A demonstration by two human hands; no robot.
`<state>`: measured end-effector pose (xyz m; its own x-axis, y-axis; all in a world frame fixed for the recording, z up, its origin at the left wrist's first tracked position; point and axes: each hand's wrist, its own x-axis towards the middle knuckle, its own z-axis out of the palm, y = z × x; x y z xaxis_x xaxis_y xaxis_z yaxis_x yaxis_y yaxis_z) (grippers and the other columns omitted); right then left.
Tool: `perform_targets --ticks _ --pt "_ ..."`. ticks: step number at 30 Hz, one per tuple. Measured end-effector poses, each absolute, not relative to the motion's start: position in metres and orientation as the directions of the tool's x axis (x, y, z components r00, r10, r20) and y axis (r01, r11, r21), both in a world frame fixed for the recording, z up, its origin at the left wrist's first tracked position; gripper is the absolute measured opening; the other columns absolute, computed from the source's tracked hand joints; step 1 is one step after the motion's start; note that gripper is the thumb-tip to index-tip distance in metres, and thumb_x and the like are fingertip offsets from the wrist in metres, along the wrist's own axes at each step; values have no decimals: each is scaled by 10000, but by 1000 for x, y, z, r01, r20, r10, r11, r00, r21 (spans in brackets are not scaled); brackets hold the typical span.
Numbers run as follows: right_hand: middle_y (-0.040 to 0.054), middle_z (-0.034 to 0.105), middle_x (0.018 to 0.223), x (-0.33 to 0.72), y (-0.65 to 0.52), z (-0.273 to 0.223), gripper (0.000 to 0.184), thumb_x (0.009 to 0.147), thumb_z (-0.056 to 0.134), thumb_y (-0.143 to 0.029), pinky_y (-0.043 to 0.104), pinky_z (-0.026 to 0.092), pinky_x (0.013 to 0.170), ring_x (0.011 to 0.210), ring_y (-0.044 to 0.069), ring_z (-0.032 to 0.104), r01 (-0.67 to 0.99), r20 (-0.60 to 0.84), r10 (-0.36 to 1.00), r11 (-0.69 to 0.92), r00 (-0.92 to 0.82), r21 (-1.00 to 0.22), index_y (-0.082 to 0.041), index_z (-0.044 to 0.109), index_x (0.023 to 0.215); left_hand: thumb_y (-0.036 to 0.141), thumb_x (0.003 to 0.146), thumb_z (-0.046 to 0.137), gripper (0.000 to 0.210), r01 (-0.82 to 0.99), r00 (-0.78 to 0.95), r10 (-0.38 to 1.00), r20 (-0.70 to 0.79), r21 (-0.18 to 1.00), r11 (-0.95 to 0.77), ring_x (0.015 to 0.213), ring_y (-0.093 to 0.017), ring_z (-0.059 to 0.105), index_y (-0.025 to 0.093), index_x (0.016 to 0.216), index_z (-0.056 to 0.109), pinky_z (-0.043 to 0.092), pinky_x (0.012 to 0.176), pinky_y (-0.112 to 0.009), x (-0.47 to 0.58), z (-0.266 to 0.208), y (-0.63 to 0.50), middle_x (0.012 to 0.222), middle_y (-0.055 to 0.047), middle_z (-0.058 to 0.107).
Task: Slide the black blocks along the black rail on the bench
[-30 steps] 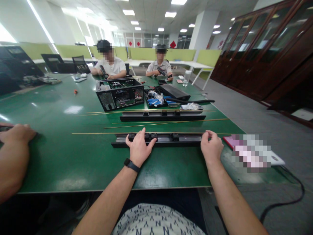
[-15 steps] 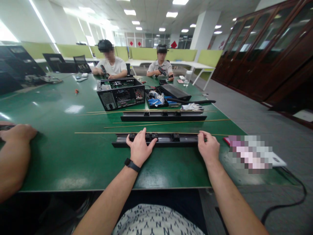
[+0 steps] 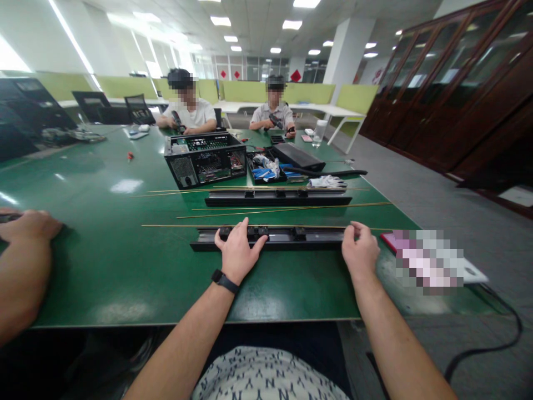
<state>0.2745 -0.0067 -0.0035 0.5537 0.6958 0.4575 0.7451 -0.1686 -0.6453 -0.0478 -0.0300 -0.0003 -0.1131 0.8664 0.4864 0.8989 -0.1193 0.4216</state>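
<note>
A long black rail point(image 3: 283, 244) lies crosswise before me, with small black blocks point(image 3: 298, 233) set along its channel. Over its left half, my left hand point(image 3: 239, 253) grips the rail around some of the blocks, thumb and fingers spread apart. At the rail's right end, my right hand point(image 3: 360, 244) is closed in a pinch on a thin brass-coloured rod point(image 3: 175, 225). The rod runs along the far side of the rail and sticks out past both ends. My left hand hides part of the rail and blocks.
Beyond lie a second black rail point(image 3: 278, 201) and more thin rods point(image 3: 233, 215). Farther back are an opened computer case point(image 3: 204, 161), a bin of gloves point(image 3: 266, 169) and a white glove point(image 3: 327, 182). Another person's hand point(image 3: 35, 225) rests at left; two people sit opposite.
My right hand has moved slightly right, and the rod has slid right with it. My left hand and the rail have stayed in place.
</note>
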Motion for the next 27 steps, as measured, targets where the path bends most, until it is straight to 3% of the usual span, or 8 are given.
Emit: perform_targets --ticks 6,13,16,22,27 --pt "128 748 1017 273 -6 -5 478 943 440 -483 466 440 1033 1051 287 619 782 462 744 -127 482 -611 -195 763 1149 574 969 603 655 897 -115 864 490 424 -121 1331 -353 617 200 1501 522 136 1243 -680 -48 -3 -29 1417 -180 687" --pt "160 737 1184 277 -4 -6 520 944 448 -457 538 410 1067 1134 325 598 732 439 671 -233 597 -640 -153 689 1289 575 970 602 657 900 -113 867 485 421 -118 1330 -357 615 198 1502 522 135 1243 -682 -48 -3 -29 1415 -190 686" --pt "147 738 1166 277 -5 -5 512 945 448 -452 549 395 1073 1138 323 589 732 441 672 -227 595 -642 -174 679 1307 565 968 607 652 899 -117 869 481 423 -113 1327 -361 616 198 1501 527 141 1239 -689 -48 -1 -30 1413 -194 686" --pt "120 740 1036 275 -7 -6 469 951 446 -471 484 428 1031 1064 287 588 783 444 744 -168 499 -599 -211 747 1199 562 968 607 650 897 -119 869 480 427 -113 1328 -357 617 193 1497 529 144 1236 -694 -48 1 -30 1409 -193 688" --pt "144 751 1081 274 -6 -5 492 954 417 -465 476 441 1008 1052 295 591 795 469 725 -177 504 -581 -178 756 1166 568 958 613 650 898 -117 868 482 424 -114 1328 -360 618 202 1490 538 160 1234 -687 -49 0 -30 1406 -188 692"
